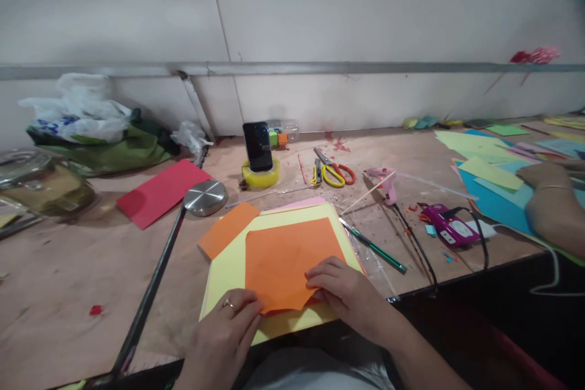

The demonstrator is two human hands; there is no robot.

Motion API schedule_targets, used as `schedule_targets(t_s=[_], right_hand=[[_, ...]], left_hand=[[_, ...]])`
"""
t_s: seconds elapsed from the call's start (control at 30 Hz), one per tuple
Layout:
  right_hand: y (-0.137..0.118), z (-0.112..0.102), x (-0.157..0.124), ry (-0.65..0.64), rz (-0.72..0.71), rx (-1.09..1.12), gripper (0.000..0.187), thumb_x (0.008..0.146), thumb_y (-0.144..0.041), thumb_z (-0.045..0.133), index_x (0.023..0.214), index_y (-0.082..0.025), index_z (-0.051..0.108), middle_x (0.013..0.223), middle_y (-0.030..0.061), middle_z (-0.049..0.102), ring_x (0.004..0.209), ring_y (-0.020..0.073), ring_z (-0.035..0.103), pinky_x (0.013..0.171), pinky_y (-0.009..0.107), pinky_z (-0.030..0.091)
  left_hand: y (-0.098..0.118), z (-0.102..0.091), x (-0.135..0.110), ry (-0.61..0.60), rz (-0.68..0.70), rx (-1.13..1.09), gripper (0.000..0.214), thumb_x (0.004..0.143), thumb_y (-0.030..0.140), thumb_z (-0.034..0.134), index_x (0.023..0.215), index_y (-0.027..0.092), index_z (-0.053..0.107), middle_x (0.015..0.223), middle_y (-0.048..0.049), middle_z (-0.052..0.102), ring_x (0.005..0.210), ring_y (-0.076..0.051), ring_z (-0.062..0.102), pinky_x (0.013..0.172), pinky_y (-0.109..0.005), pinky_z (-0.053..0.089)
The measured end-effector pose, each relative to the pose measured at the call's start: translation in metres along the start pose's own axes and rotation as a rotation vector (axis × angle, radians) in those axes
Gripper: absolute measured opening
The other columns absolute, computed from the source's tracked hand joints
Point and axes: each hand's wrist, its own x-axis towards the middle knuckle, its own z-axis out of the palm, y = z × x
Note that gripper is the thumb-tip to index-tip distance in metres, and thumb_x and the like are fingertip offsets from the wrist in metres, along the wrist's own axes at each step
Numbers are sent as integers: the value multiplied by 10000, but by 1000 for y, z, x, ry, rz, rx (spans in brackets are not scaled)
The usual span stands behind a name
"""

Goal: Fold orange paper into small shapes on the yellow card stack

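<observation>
An orange sheet of paper [287,259], partly folded, lies on a stack of yellow paper [228,268] at the near table edge. My left hand [226,332], with a ring on one finger, presses its curled fingers on the sheet's lower left corner. My right hand [345,289] lies with its fingers together on the lower right edge, pinching or pressing a fold. A second orange sheet [226,228] sticks out from under the stack at the upper left.
Behind the stack are a phone [258,145] propped in a yellow tape roll [260,177], scissors [331,170], glue guns [450,225], a green pencil [375,248], a red sheet [159,192] and a lamp stand [203,197]. Another person's arm [551,204] rests on coloured papers at the right.
</observation>
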Motion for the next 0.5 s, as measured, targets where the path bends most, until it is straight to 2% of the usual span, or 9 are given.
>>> schedule_targets(t_s=[0.2,0.3,0.4,0.5], right_hand=[[-3,1,11,-28,260,-64,122,927,-216,539,845,-185,624,791,46,661,781,187,596,691,296,504],[-1,6,14,5,352,-108,85,901,-240,584,953,-181,615,882,64,663,816,201,607,726,316,504],[2,8,16,29,438,-105,244,880,-231,612,1116,-175,589,960,79,663,867,207,623,767,320,508],[0,6,21,5,504,-179,277,868,-212,621,1140,-166,593,938,81,666,862,220,624,764,333,506]], left_hand=[[1,-3,11,45,-165,-32,322,967,277,371,718,212,564,759,-21,616,625,-154,624,559,-260,485],[0,-3,17,39,-250,-27,320,952,296,368,698,214,545,776,-24,594,588,-152,599,536,-263,464],[-2,-3,22,-24,-334,-31,300,925,285,374,690,216,546,769,-29,583,598,-168,591,562,-277,471],[-4,-5,27,-137,-395,-33,284,910,262,380,687,210,548,769,-35,574,635,-182,597,597,-294,472]])
